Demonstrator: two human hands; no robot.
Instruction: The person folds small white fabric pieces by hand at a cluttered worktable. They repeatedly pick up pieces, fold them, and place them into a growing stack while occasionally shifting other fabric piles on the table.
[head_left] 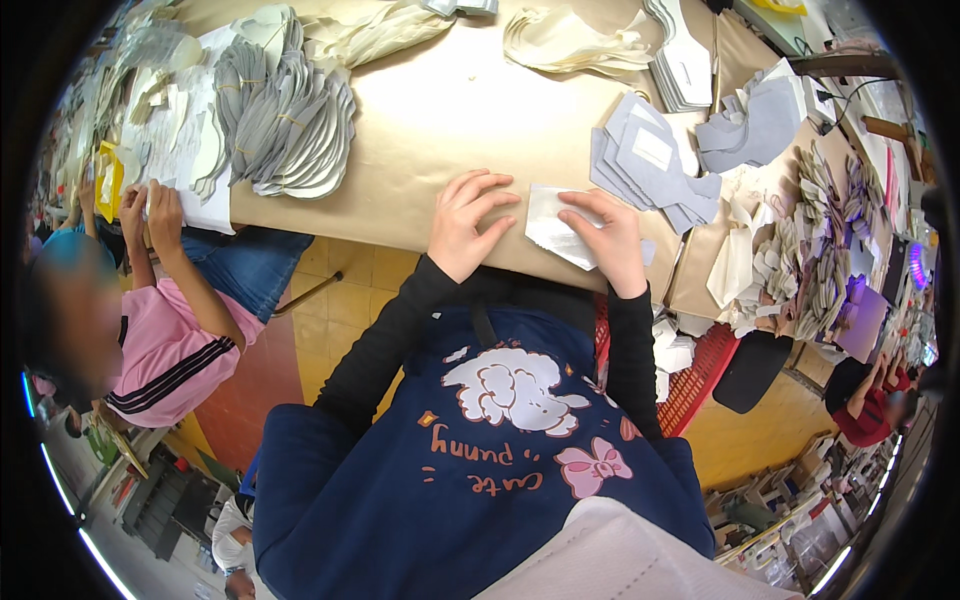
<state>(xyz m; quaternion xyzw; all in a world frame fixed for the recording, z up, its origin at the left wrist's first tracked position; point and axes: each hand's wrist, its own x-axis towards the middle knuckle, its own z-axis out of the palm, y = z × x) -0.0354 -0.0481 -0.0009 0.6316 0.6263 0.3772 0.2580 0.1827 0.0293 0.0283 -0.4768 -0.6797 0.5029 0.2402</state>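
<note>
My left hand (472, 222) hovers at the table's near edge, fingers curved and apart, with nothing in it. Just right of it, a white, flat cut piece (548, 222) with an angled lower corner lies by the edge. My right hand (610, 238) grips this piece, thumb and forefinger on its upper face; the palm hides its right part. A fanned stack of grey cut pieces (640, 160), with a small white label on top, lies beyond my right hand.
Banded bundles of grey pieces (285, 120) lie at the left, cream bundles (575, 42) at the back. More grey pieces (755, 125) and heaped small pieces (800, 240) fill the right. A red basket (695, 380) stands below. A person in pink (180, 350) works at left.
</note>
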